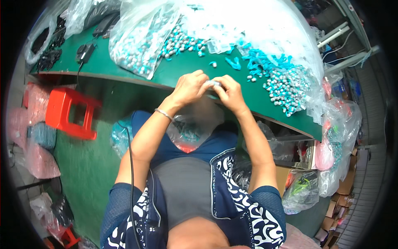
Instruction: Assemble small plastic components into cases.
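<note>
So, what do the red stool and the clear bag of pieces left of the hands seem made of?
Red stool: probably moulded plastic, smooth-looking, with even, bright colour. Clear bag: likely thin, shiny plastic film; it creases, and turquoise-and-grey pieces show through.

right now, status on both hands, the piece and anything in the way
Left hand, right hand: both pinching one small piece, partly hidden. Bag left, pile right on table, both apart from hands.
</note>
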{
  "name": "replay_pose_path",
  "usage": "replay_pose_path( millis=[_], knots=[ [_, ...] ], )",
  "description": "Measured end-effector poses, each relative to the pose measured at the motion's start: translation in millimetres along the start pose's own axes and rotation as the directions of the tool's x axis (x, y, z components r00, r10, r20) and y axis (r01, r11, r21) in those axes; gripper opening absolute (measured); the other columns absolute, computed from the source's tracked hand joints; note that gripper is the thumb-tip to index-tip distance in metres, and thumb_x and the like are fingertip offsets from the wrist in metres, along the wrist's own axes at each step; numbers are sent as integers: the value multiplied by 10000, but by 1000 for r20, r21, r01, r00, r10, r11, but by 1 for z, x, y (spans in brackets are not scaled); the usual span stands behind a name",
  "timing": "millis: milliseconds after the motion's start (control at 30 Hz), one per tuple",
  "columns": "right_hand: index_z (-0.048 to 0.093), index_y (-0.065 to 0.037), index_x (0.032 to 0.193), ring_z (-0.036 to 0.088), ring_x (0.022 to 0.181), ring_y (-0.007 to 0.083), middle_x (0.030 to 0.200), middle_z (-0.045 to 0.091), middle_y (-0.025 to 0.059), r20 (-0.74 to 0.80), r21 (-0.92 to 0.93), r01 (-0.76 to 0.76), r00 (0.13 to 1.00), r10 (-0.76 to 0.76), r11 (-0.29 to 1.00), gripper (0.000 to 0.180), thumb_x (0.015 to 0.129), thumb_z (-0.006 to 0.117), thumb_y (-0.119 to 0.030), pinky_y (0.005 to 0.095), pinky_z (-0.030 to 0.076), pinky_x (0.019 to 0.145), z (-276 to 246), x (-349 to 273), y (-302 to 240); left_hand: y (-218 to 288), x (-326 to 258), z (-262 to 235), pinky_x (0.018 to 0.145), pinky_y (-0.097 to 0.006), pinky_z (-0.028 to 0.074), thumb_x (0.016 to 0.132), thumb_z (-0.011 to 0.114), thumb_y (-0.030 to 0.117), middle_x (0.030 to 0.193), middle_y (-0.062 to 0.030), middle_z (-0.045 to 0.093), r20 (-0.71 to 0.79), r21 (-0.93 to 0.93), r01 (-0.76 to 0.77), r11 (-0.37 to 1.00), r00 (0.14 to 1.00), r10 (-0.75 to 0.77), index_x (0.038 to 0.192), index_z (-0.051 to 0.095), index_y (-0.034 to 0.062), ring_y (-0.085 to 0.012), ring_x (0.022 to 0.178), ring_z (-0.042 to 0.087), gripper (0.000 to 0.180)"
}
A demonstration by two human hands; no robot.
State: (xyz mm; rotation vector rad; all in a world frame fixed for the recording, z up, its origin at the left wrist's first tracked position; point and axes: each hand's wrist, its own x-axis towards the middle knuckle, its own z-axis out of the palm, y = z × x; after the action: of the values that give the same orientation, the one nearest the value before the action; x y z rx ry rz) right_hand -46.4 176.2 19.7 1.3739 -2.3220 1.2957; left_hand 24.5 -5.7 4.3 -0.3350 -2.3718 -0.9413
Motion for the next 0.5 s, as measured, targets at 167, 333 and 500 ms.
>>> replay_pose_path(
  millis=[167, 333, 500],
  knots=[
    [670, -20, 1117, 629, 920, 142, 976, 668, 60, 132, 380, -170, 983, 128, 909, 257, 882, 704, -117, 283, 506, 819, -4, -11, 12, 25, -24, -3, 567, -419, 478, 847, 716, 293, 740, -120, 566, -133, -47, 55, 997, 989, -61, 836, 658, 47, -322, 651, 598, 253],
    [676, -22, 1132, 632, 943, 147, 1026, 676, 63, 91, 440, -231, 973, 213, 868, 264, 909, 687, -162, 283, 510, 834, -5, -6, 7, 29, -81, 12, 604, -390, 502, 790, 774, 317, 792, -95, 586, 2, -19, -5, 1000, 1000, 5, 972, 664, 43, -285, 691, 619, 347],
    [703, -43, 1071, 626, 942, 190, 1010, 687, 78, 247, 360, -124, 969, 33, 925, 291, 822, 719, -191, 328, 492, 847, -13, -3, 1, 35, -73, -1, 586, -363, 504, 800, 779, 269, 805, -97, 596, -38, -12, 1, 1000, 999, -2, 1021, 667, 31, -267, 661, 618, 343]
  ],
)
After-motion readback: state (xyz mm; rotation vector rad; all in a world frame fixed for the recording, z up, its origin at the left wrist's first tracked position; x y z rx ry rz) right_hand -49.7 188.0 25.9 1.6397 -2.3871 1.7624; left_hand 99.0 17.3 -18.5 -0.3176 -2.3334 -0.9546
